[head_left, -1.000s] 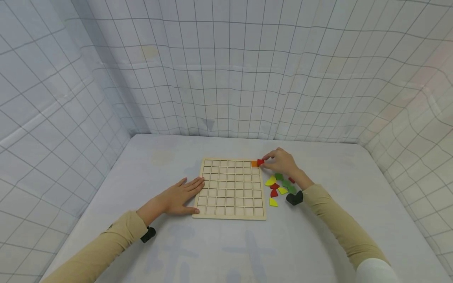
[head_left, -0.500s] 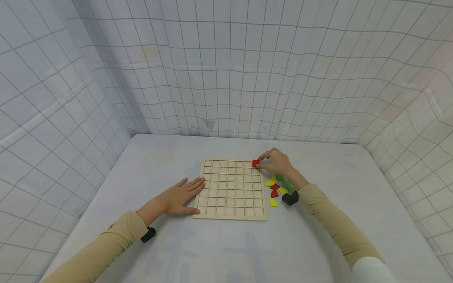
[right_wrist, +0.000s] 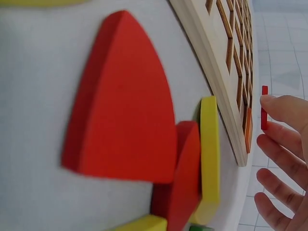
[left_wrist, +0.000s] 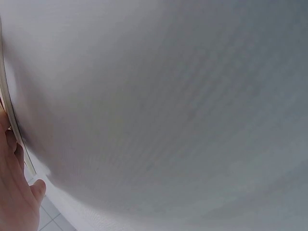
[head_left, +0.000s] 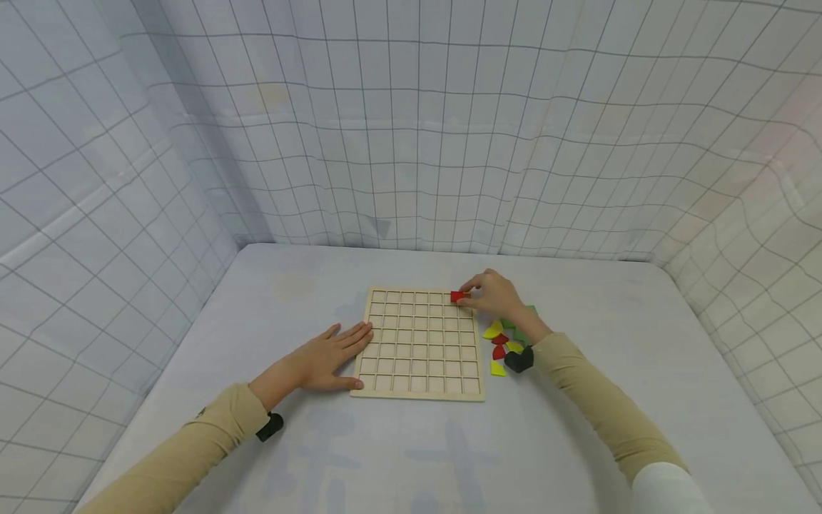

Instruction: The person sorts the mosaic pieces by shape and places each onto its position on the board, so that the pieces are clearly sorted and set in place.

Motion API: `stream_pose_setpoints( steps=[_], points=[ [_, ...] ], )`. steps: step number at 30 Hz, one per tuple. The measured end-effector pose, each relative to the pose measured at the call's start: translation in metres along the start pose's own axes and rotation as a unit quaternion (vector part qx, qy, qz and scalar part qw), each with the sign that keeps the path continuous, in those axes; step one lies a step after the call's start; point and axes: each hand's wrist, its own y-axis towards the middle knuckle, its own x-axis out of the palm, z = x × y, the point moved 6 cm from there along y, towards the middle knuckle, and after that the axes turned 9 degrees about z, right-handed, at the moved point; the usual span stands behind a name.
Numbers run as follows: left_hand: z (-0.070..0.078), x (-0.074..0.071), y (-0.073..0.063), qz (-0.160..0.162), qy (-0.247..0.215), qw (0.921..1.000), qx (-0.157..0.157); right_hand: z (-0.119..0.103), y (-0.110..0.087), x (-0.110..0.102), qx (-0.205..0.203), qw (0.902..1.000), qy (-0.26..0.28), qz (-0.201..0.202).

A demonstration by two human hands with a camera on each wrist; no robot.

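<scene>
A wooden grid board with square cells lies flat on the table. On its left edge my left hand rests with straight fingers; in the left wrist view that hand touches the board's edge. My right hand pinches a red tile over the board's far right corner. Seen from the right wrist, thumb and forefinger of the hand hold the red tile on edge, above the board. An orange tile sits in the corner cell, mostly hidden in the head view.
Right of the board lie several loose pieces: red wedges, yellow ones and green ones, some touching or overlapping. The right wrist's black camera hangs beside them. Grid-patterned cloth walls enclose the table on three sides.
My right hand has moved left with the red tile, from just right of the orange tile, across it, to its left side. My left hand has stayed put.
</scene>
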Motion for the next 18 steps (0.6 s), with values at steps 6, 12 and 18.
stream_pose_setpoints(
  steps=[6,12,18],
  points=[
    [0.000,0.000,0.000,-0.001,0.004,1.0000,0.001,-0.001,0.002,0.007,-0.003,1.0000,-0.005,-0.002],
    [0.001,0.000,0.000,-0.001,0.003,1.0000,0.000,-0.002,0.005,0.011,-0.005,0.9999,-0.011,0.003],
    [0.001,0.000,0.000,0.003,0.003,1.0000,0.001,-0.002,0.007,0.013,0.008,1.0000,-0.005,-0.002]
  ],
)
